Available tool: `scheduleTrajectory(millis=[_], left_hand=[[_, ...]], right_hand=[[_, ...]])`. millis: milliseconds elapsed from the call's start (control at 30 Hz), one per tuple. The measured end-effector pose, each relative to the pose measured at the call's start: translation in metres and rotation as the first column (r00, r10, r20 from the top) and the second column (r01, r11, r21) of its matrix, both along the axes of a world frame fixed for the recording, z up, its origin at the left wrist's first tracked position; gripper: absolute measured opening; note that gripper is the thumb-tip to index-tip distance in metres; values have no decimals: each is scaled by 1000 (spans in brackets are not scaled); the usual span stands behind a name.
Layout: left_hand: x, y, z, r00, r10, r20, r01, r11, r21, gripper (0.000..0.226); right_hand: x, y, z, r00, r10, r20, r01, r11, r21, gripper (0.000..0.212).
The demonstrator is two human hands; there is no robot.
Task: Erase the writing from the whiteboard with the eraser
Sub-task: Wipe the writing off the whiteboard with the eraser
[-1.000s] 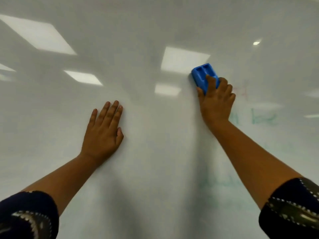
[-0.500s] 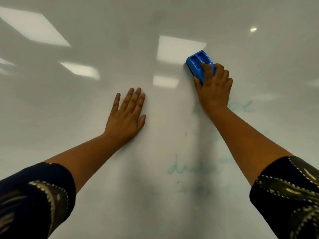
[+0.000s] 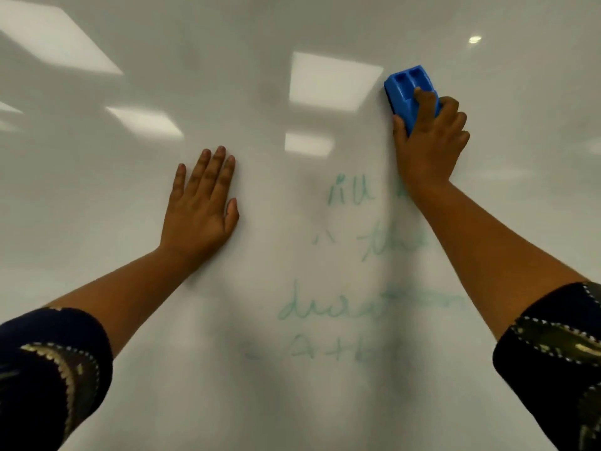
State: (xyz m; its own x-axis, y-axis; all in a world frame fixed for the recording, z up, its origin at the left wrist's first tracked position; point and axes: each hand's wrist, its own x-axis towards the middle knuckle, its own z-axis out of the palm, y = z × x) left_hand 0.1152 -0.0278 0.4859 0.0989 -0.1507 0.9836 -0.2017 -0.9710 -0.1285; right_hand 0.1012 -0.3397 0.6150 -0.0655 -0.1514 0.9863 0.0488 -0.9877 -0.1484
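A glossy whiteboard (image 3: 136, 320) fills the whole view. My right hand (image 3: 429, 148) presses a blue plastic eraser (image 3: 406, 89) flat against the board at the upper right, fingers wrapped over its back. Faint green writing (image 3: 354, 307) runs in several lines below and left of that hand, partly smeared near my right forearm. My left hand (image 3: 203, 203) lies flat on the board at centre left, palm down, fingers together, holding nothing.
Reflections of ceiling light panels (image 3: 335, 79) shine on the upper half of the board. My dark patterned sleeves (image 3: 48, 369) fill the two lower corners.
The view has shifted, bringing more lines of green writing into sight in the middle. My right hand keeps the eraser pressed on the board. My left hand stays flat on it.
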Motion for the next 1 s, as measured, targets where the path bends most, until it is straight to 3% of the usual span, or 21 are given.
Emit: scheduleTrajectory(millis=[67, 333, 467, 633, 800, 900, 1000], left_hand=[[1, -1, 0, 1000, -1, 7, 1, 1000, -2, 60], [-1, -2, -1, 1000, -3, 18, 4, 1000, -20, 59], [-2, -3, -2, 1000, -3, 16, 3, 1000, -20, 59], [-1, -3, -1, 1000, -12, 6, 12, 1000, -19, 59], [0, -2, -4, 1000, -20, 10, 20, 999, -31, 57], [-1, -1, -5, 1000, -30, 9, 30, 999, -31, 57], [-1, -1, -4, 999, -32, 12, 32, 999, -34, 58]], right_hand=[[1, 9, -10, 1000, 9, 10, -10, 999, 38, 46], [-3, 43, -84, 992, 125, 35, -120, 986, -115, 39], [-3, 66, -142, 980, 183, 74, -152, 939, -309, 37], [1, 89, -263, 981, 192, -27, -169, 779, -603, 46], [-5, 83, -367, 957, 138, -254, -288, 512, -809, 34], [-8, 75, -363, 963, 67, -263, -268, 374, -888, 39], [-6, 76, -311, 957, 178, -229, -279, 348, -895, 34]])
